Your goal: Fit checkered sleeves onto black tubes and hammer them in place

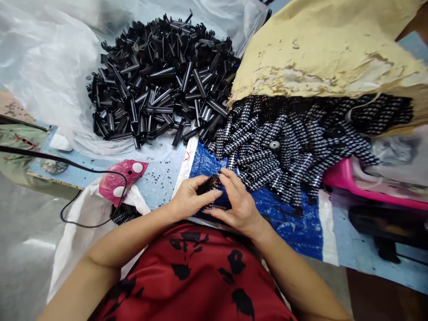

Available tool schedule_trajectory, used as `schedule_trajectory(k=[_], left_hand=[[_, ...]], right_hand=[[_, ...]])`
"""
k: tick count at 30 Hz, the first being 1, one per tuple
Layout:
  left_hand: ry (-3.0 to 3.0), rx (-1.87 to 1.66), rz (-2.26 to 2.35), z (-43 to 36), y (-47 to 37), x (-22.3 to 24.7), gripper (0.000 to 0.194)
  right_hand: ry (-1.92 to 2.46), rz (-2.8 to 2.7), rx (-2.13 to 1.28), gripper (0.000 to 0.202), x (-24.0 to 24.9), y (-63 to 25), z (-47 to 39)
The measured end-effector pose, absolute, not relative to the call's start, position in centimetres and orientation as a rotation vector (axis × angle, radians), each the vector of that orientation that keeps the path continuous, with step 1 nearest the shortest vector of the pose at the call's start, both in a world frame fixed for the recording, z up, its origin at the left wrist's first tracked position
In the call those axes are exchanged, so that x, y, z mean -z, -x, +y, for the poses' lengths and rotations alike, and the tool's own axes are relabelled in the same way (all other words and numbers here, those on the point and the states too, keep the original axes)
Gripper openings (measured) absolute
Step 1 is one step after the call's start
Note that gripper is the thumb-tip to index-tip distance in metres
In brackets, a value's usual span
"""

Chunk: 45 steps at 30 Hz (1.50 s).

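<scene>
My left hand (189,197) is closed around a shiny black curved plastic piece (210,183), thumb on the near side. From the other side, my right hand (241,206) has its fingertips on the end of the same piece, and its thumb reaches below it. Something with a small pattern shows between the hands, mostly covered by the fingers. Beyond them lies a big heap of loose black plastic pieces (157,89), half-tube shaped, several with prongs. To the right is a pile of black-and-white checked pieces (267,151) of similar length.
A worn yellow sheet (321,49) overhangs the checked pile. Clear plastic sheeting (50,67) surrounds the black heap. Blue woven sheet (284,227) lies under my hands. A pink bin (351,180) stands right. At left are a pink dotted bag (122,180) and a black cord (83,168).
</scene>
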<state>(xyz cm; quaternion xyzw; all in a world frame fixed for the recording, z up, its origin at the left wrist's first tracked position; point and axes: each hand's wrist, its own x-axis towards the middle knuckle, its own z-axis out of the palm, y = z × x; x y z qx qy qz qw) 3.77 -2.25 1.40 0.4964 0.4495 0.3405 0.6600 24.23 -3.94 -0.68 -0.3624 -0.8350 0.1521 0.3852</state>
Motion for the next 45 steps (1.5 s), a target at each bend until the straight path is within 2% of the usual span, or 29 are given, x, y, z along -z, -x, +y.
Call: schedule_trajectory(k=[5,11,18,23,25,28,30,32,36,42,45], left_hand=[[-0.962,-0.833,1.108,-2.2,-4.5,-1.6,0.065],[-0.671,-0.927,0.995,-1.8,-5.4,-1.8,0.052],[-0.339,-0.542,0.785,-0.8,-3.6,-2.0,0.056],[-0.377,-0.651,0.876,-0.9,-3.3,-1.0,0.058],[-0.675,-0.805,1.01,-0.6,-2.6,-0.1,0.051],[-1.405,-0.916,1.228,0.4,-0.6,1.1,0.032],[-1.797,-0.765,1.315,1.1,0.8,1.5,0.024],[-1.963,-0.548,1.348,1.9,1.6,1.4,0.021],[-1.881,-0.269,1.358,2.9,1.7,0.7,0.027],[-1.802,-0.263,1.361,3.3,1.3,0.9,0.029],[-1.741,-0.295,1.313,4.0,1.7,1.2,0.028]], right_hand=[[0.929,-2.056,-0.33,0.112,0.0,-23.1,-3.9],[0.912,-2.047,-0.214,0.109,0.0,-22.5,-4.0],[0.94,-2.077,-0.396,0.109,0.3,-23.0,-4.4],[1.07,-2.05,-0.47,0.114,0.6,-23.4,-5.6],[1.157,-2.149,-0.403,0.1,0.9,-24.4,-6.8],[1.311,-2.344,-0.268,0.038,1.7,-26.2,-8.9],[1.371,-2.378,-0.165,0.017,2.1,-26.9,-9.6],[1.383,-2.314,-0.083,0.016,1.9,-27.1,-9.5],[1.321,-2.051,-0.036,0.021,0.9,-26.5,-7.4],[1.389,-2.272,0.031,0.016,0.8,-25.2,-5.4],[1.278,-2.236,-0.03,0.022,0.3,-24.7,-5.7]])
